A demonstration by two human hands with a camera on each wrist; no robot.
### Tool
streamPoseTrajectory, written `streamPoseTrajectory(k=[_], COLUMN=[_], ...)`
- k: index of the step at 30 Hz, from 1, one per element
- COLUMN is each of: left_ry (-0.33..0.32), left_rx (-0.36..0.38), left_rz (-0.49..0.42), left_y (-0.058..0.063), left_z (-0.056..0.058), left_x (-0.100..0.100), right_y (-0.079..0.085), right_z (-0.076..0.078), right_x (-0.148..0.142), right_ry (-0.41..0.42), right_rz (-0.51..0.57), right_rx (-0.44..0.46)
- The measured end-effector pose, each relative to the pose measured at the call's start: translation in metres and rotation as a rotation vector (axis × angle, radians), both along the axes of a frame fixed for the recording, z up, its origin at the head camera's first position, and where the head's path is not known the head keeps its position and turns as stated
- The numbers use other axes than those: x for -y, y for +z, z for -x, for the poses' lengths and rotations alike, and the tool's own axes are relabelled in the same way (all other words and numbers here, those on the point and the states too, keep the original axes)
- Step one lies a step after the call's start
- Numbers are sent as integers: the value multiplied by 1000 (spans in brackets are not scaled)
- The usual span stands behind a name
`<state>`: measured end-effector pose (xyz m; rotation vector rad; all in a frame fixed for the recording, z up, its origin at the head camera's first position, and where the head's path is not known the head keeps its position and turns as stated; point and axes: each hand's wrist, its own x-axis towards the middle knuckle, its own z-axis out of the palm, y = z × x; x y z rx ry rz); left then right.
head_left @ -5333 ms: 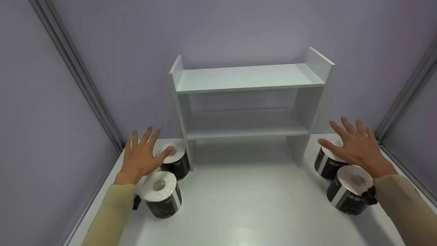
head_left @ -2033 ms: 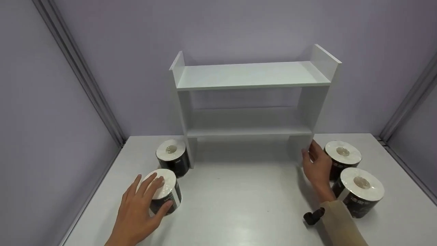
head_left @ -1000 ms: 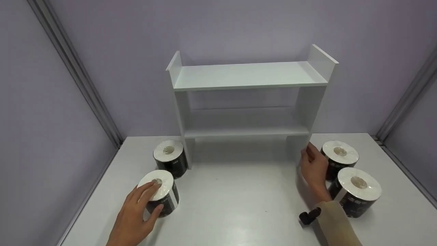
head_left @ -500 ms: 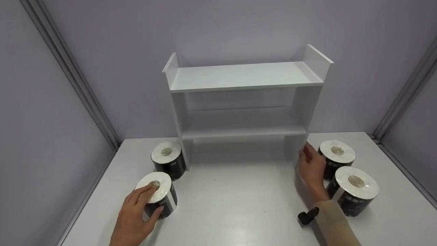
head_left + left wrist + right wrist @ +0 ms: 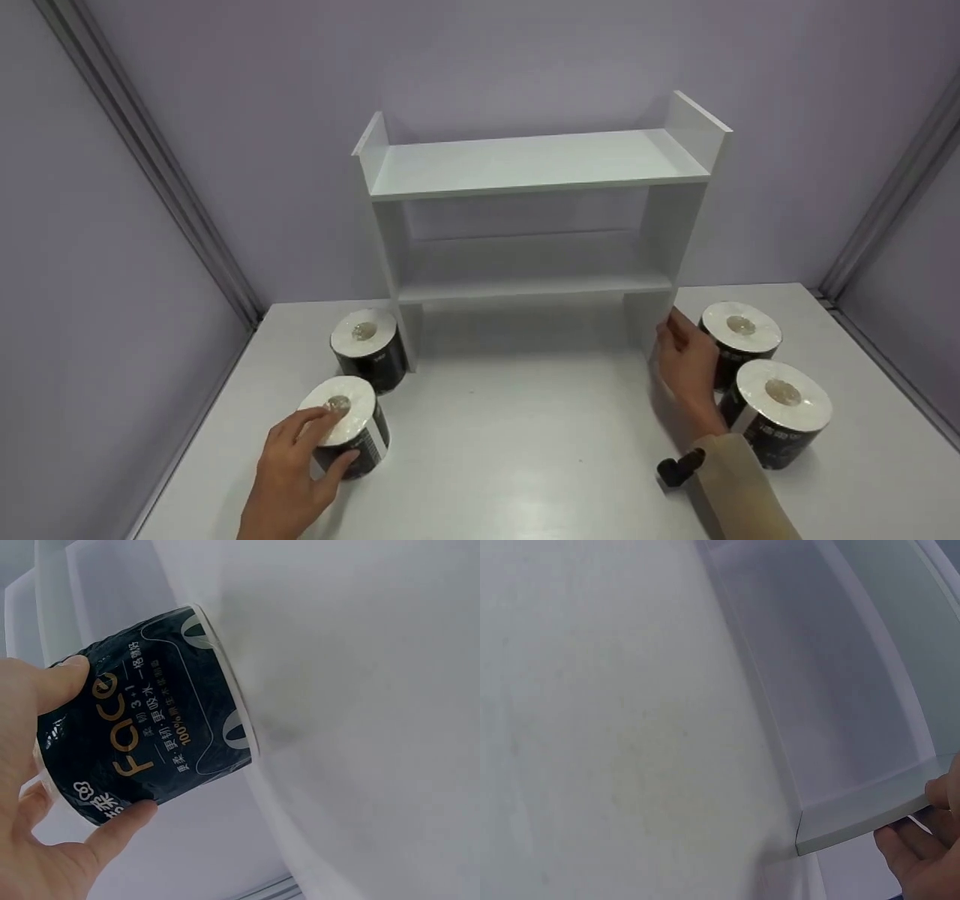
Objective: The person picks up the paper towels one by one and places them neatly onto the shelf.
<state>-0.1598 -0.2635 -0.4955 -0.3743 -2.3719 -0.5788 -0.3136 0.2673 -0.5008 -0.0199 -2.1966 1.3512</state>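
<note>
My left hand holds the front left toilet paper roll, thumb on its wrapper and fingers over its top edge. In the left wrist view, thumb and fingers grip the dark wrapper of the toilet roll, printed "Face". A white two-tier shelf stands against the back wall. My right hand is at the lower front of its right side panel. The right wrist view shows that hand pinching the side panel between thumb and fingers.
Another wrapped roll stands behind the held one, by the shelf's left side. Two more rolls, the rear one and the front one, stand right of my right hand. Walls enclose the white table.
Both hands were spread above the rolls. The left has drawn back and taken hold of the front left roll; the right has moved left onto the shelf's side panel. Rolls and shelf stay put.
</note>
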Motion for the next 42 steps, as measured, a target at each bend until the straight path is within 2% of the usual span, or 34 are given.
streamPoseTrajectory(k=[8,16,22,30,42], left_ry=[20,39,64,95,102], left_rx=[44,47,40,76,142], left_rz=[8,8,5,-11,-25], left_y=[8,10,14,17,21], left_z=[-2,-3,-5,-8,-6], left_x=[-2,-2,-4,-10,-22], right_y=[2,0,-2,-4,-1], right_z=[0,2,3,3,1], right_x=[0,-1,0,-1,1], right_ry=[5,-20,-18,-21,-20], right_rz=[27,-9,-6,-8,18], right_rx=[46,3,3,-27,-10])
